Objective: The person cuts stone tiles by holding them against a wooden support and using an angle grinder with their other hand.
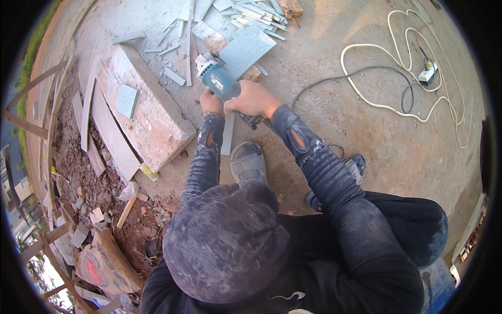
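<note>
A teal angle grinder (217, 77) is between my hands, its metal head pointing away from me. My right hand (255, 99) wraps round the rear of its body. My left hand (211, 101) is closed against its left side, with the fingers partly hidden. Just beyond the grinder, a pale blue-grey tile (250, 51) lies tilted on rubble pieces; whether the disc touches it, I cannot tell. Below my hands a narrow tile strip (228, 135) lies on the ground beside my sandalled foot (249, 163). Dust covers both dark sleeves.
A large concrete slab (151, 118) at left carries a small tile piece (127, 101). Cut tile strips (256, 17) litter the far ground. A dark cord (334, 78) and looped white cable (361, 46) run near a power strip (428, 74). A torn paper sack (107, 264) lies lower left.
</note>
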The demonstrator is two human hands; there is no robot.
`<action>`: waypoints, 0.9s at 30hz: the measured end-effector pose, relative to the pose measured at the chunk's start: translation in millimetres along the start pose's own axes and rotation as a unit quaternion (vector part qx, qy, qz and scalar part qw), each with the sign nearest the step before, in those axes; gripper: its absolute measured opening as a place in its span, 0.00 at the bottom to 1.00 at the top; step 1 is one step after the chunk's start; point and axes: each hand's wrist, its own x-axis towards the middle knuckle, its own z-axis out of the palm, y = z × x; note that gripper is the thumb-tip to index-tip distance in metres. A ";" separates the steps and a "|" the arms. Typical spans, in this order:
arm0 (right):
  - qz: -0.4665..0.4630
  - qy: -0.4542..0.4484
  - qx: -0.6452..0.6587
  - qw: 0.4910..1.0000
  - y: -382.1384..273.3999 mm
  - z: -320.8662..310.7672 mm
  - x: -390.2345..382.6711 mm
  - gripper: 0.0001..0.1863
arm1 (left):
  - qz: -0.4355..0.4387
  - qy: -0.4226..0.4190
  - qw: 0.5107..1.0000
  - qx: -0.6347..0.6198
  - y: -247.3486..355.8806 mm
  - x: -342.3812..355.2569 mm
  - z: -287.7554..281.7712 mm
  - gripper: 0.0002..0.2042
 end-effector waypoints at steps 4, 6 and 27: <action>-0.002 -0.007 0.005 1.000 2.5 1.7 3.5 0.34 | -0.001 -0.001 1.000 0.021 2.2 -1.7 -1.0 0.12; -0.001 -0.009 0.008 1.000 2.4 1.6 3.2 0.34 | -0.006 0.002 1.000 0.015 2.8 -3.4 0.4 0.11; -0.002 -0.006 -0.005 1.000 9.4 6.4 7.2 0.25 | -0.025 0.027 0.998 -0.047 3.3 -6.7 6.3 0.11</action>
